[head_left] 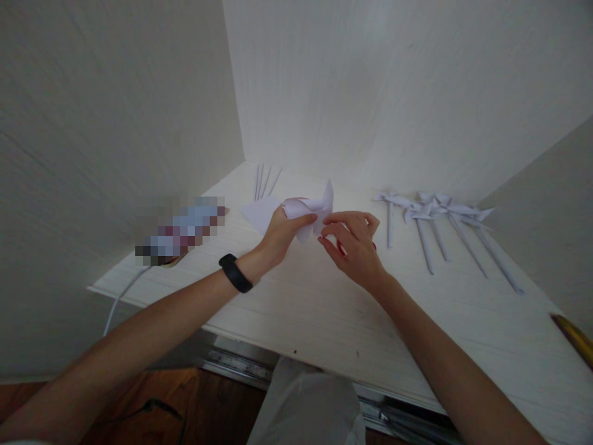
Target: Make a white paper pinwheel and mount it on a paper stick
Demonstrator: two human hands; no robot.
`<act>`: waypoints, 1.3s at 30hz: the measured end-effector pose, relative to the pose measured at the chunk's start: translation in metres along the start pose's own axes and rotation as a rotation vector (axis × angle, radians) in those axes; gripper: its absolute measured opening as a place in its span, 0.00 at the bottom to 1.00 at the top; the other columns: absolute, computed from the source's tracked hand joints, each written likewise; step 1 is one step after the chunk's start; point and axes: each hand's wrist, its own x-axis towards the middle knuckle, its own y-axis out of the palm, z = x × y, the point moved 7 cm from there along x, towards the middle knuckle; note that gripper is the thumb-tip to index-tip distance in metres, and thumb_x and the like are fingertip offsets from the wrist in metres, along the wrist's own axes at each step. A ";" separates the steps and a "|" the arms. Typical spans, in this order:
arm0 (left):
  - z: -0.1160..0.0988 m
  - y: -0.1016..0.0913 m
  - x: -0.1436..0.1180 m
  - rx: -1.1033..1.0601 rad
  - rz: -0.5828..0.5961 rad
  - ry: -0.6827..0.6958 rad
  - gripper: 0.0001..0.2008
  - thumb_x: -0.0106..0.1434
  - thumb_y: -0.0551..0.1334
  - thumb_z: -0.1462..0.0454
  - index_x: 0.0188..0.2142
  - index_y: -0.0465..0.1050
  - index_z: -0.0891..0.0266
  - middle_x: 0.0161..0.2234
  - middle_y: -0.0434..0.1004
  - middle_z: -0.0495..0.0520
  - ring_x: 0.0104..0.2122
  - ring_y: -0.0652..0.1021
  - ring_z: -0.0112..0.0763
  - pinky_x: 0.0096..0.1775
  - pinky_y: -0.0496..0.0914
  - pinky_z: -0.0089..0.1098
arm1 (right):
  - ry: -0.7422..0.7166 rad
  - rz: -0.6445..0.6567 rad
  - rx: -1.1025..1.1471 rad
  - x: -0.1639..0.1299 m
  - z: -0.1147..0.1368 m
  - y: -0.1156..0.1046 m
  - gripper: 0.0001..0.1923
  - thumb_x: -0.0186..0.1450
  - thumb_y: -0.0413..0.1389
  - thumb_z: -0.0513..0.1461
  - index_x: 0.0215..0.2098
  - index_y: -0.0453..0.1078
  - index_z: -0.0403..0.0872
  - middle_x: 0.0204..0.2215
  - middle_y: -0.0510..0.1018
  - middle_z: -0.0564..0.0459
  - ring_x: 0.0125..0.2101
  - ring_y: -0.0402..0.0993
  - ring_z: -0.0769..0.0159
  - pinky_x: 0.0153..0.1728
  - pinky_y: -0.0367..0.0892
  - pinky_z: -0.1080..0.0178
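Note:
A white paper pinwheel, its corners curled inward, is held up over the table. My left hand grips it from the left, thumb pressed on its middle. My right hand is at its lower right, with thumb and fingertips pinched at the paper's edge. Something red shows behind my right fingers, mostly hidden. Flat white paper sheets lie just behind my left hand. Finished-looking paper pinwheels on rolled paper sticks lie to the right of my right hand.
Several thin rolled paper sticks lie at the table's back left corner. A blurred-out object with a white cable is at the left. A yellowish object is at the right edge. Walls enclose the white table.

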 end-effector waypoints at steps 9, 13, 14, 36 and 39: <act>-0.002 -0.004 -0.002 0.094 -0.052 0.027 0.22 0.44 0.68 0.65 0.40 0.68 0.62 0.33 0.72 0.50 0.33 0.72 0.29 0.34 0.65 0.28 | 0.280 -0.098 0.230 0.006 -0.019 -0.008 0.03 0.61 0.53 0.38 0.29 0.64 0.49 0.27 0.72 0.56 0.31 0.68 0.65 0.42 0.54 0.57; -0.003 -0.003 -0.002 0.132 -0.050 0.053 0.21 0.45 0.68 0.65 0.40 0.68 0.62 0.33 0.71 0.49 0.32 0.71 0.27 0.33 0.64 0.28 | 0.316 -0.123 0.263 0.005 -0.023 -0.008 0.01 0.61 0.54 0.37 0.30 0.66 0.49 0.26 0.72 0.57 0.30 0.68 0.66 0.41 0.55 0.57; -0.004 -0.003 -0.003 0.139 -0.046 0.062 0.20 0.45 0.68 0.65 0.40 0.67 0.62 0.33 0.70 0.49 0.32 0.71 0.27 0.33 0.64 0.28 | 0.328 -0.129 0.276 0.004 -0.024 -0.008 0.01 0.61 0.54 0.37 0.30 0.67 0.49 0.26 0.72 0.57 0.30 0.68 0.66 0.41 0.56 0.57; -0.015 0.002 -0.006 0.320 -0.034 0.190 0.18 0.46 0.66 0.67 0.39 0.67 0.61 0.32 0.70 0.49 0.29 0.70 0.26 0.29 0.64 0.26 | 0.394 -0.195 0.179 0.002 -0.020 -0.012 0.02 0.59 0.55 0.35 0.30 0.68 0.48 0.27 0.73 0.58 0.30 0.69 0.67 0.40 0.54 0.59; -0.017 0.003 -0.007 0.338 -0.028 0.205 0.18 0.47 0.66 0.67 0.39 0.66 0.61 0.32 0.70 0.48 0.29 0.69 0.25 0.28 0.64 0.26 | 0.384 -0.187 0.147 0.003 -0.018 -0.012 0.01 0.59 0.55 0.36 0.29 0.68 0.48 0.28 0.72 0.58 0.30 0.68 0.68 0.41 0.53 0.58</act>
